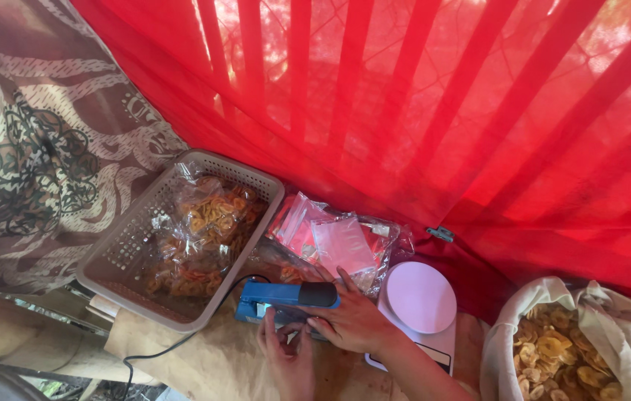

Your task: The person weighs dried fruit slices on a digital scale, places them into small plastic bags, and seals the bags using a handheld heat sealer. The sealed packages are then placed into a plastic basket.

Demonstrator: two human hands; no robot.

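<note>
Hands meet at the blue heat sealer [286, 298] in the middle of the work surface: the right hand [352, 321] lies palm-down across its dark handle end, fingers spread and pressing on the bar, while the left hand [288, 353] comes up from below with its fingers curled narrow at the sealer's front edge, pinching something thin there, though what it pinches cannot be made out. Judging from that, the step in hand looks like the sealing of a packet, and the next move calls for steady downward pressure from the right hand while the left keeps the packet edge straight under the bar. One black cord [182, 343] trails off the sealer to the left. Count it up: one beige plastic basket [119, 256] on the left, holding several sealed clear bags of chips [208, 238], too overlapped to number; one stack of empty clear pouches [338, 241] just behind the sealer; one white kitchen scale [421, 298] just beside the right wrist; one open white sack of chips [564, 356] at the far right. Red mesh curtain [442, 111] hangs behind everything.
</note>
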